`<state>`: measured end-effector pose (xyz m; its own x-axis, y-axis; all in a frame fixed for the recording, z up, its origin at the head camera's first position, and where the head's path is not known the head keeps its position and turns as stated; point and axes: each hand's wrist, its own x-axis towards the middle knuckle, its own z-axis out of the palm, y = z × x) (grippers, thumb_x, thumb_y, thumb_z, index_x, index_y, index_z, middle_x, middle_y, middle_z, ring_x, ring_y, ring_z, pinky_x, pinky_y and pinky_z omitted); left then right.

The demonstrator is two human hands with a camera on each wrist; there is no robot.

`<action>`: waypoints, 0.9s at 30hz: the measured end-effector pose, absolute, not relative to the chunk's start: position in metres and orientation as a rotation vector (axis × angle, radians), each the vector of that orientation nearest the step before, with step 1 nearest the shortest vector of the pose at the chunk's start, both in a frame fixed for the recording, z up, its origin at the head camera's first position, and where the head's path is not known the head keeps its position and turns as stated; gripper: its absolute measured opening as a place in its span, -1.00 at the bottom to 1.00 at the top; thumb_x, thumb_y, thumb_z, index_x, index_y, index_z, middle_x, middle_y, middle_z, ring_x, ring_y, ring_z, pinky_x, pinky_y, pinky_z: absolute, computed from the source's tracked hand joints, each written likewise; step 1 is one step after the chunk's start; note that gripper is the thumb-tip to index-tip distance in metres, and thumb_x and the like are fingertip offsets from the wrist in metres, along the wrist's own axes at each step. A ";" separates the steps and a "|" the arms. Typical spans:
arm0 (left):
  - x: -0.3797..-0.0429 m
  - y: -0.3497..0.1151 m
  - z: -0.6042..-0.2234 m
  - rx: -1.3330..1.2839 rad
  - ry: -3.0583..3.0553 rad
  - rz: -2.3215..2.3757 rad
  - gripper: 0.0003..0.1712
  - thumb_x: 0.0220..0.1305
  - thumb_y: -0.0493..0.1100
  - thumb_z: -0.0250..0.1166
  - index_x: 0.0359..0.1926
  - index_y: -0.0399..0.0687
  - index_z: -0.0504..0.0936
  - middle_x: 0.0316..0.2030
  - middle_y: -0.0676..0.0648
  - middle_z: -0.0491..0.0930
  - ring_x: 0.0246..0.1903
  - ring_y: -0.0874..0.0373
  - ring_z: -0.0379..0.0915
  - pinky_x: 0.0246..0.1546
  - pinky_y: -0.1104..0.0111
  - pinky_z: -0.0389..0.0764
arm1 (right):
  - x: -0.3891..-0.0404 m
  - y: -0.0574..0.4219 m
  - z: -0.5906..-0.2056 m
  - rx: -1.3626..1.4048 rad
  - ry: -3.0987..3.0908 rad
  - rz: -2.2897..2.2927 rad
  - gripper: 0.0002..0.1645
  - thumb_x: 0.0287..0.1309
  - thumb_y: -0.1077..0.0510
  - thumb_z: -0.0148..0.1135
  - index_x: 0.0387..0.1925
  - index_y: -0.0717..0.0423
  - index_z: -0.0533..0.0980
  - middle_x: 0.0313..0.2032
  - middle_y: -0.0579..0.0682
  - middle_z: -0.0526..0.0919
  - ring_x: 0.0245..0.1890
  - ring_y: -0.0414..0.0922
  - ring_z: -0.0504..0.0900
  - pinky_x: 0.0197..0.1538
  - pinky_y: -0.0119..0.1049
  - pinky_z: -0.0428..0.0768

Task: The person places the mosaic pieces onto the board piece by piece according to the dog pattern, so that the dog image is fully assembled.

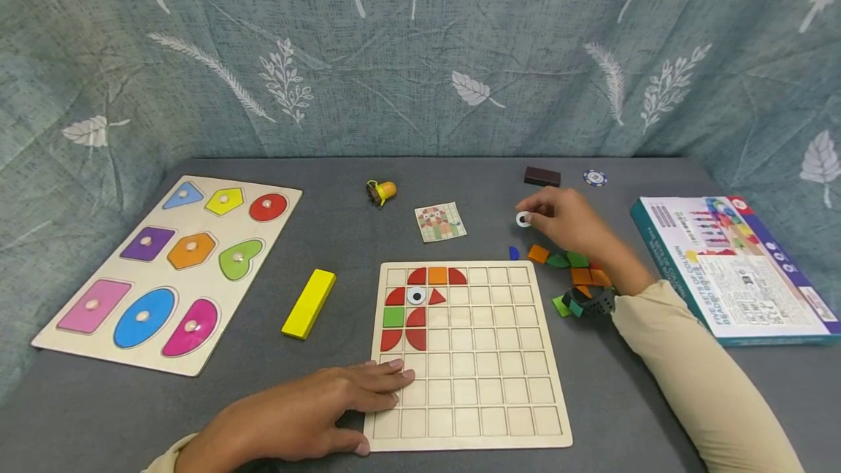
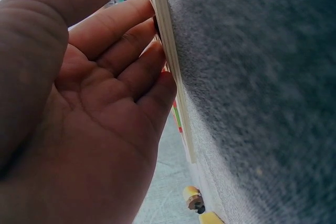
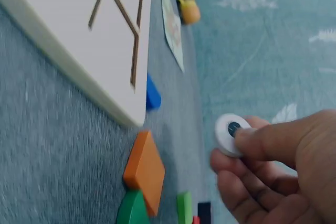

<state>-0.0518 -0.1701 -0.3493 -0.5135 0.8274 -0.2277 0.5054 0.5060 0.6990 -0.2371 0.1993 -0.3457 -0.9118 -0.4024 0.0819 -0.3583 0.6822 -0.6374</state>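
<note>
My right hand [image 1: 568,221] pinches a round white eye disc [image 1: 523,219] with a black centre between thumb and fingers. In the right wrist view the disc [image 3: 229,134] is held up off the table. My left hand [image 1: 322,407] rests with extended fingers on the lower left edge of a wooden grid board [image 1: 486,356]; the left wrist view shows its fingertips at the board's edge [image 2: 170,61]. In the board's upper left squares lie several red curved pieces [image 1: 417,340], an orange square [image 1: 436,275], a green square [image 1: 393,317], a red triangle [image 1: 436,297] and another eye disc [image 1: 417,295].
Loose coloured pieces [image 1: 581,277] lie under my right forearm, and a blue piece [image 1: 514,253] is behind the board. A pattern card [image 1: 440,222], yellow block [image 1: 309,304], small toy [image 1: 381,192], dark block [image 1: 542,177], chip [image 1: 595,178], shape puzzle [image 1: 147,268] and box [image 1: 736,268] stand around.
</note>
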 end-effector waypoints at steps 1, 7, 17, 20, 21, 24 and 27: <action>-0.052 -0.170 -0.349 1.088 2.201 0.771 -0.35 0.16 -0.19 0.43 0.29 0.02 0.50 0.37 0.14 0.27 0.39 0.11 0.11 0.25 0.18 0.35 | -0.236 0.197 -0.346 -0.656 2.803 -1.041 -0.77 0.30 0.34 0.17 -0.06 0.26 0.64 -0.23 0.09 0.62 -0.39 -0.07 0.47 -0.34 -0.20 0.45; -0.052 -0.170 -0.348 1.085 2.195 0.772 -0.35 0.16 -0.19 0.43 0.29 0.02 0.50 0.37 0.14 0.27 0.39 0.10 0.11 0.24 0.19 0.36 | -0.226 0.184 -0.347 -0.753 2.700 -1.017 -0.80 0.26 0.34 0.20 -0.12 0.22 0.66 -0.24 0.03 0.61 -0.42 -0.10 0.50 -0.37 -0.23 0.49; -0.054 -0.171 -0.347 1.138 2.179 0.703 -0.36 0.23 -0.15 0.37 0.33 0.00 0.45 0.39 0.12 0.23 0.39 0.09 0.10 0.25 0.18 0.35 | -0.208 0.163 -0.346 -0.915 2.563 -1.054 -0.81 0.23 0.36 0.23 -0.16 0.18 0.68 -0.25 -0.04 0.63 -0.41 -0.16 0.51 -0.37 -0.29 0.49; -0.054 -0.171 -0.347 1.144 2.179 0.695 -0.35 0.24 -0.15 0.37 0.34 0.01 0.43 0.40 0.11 0.23 0.39 0.09 0.10 0.26 0.17 0.34 | -0.203 0.156 -0.346 -0.957 2.544 -1.033 -0.81 0.23 0.35 0.23 -0.17 0.14 0.68 -0.25 -0.08 0.64 -0.37 -0.18 0.52 -0.33 -0.31 0.50; -0.054 -0.171 -0.347 1.146 2.179 0.693 -0.35 0.24 -0.15 0.37 0.35 0.01 0.43 0.40 0.11 0.23 0.39 0.08 0.10 0.26 0.17 0.34 | -0.201 0.154 -0.345 -0.971 2.543 -1.025 -0.81 0.22 0.35 0.24 -0.17 0.13 0.68 -0.24 -0.09 0.64 -0.36 -0.18 0.52 -0.32 -0.31 0.50; -0.054 -0.171 -0.347 1.148 2.182 0.686 -0.35 0.24 -0.14 0.37 0.35 0.02 0.42 0.40 0.11 0.23 0.39 0.09 0.10 0.26 0.17 0.34 | -0.196 0.150 -0.345 -0.995 2.529 -1.030 -0.80 0.21 0.37 0.24 -0.17 0.14 0.69 -0.24 -0.09 0.65 -0.33 -0.18 0.53 -0.28 -0.29 0.53; -0.053 -0.171 -0.347 1.140 2.189 0.680 -0.34 0.23 -0.13 0.38 0.35 0.04 0.43 0.39 0.13 0.23 0.39 0.10 0.10 0.26 0.17 0.34 | -0.192 0.145 -0.345 -0.994 2.507 -1.035 -0.79 0.22 0.37 0.23 -0.16 0.15 0.69 -0.23 -0.10 0.65 -0.33 -0.16 0.50 -0.28 -0.28 0.52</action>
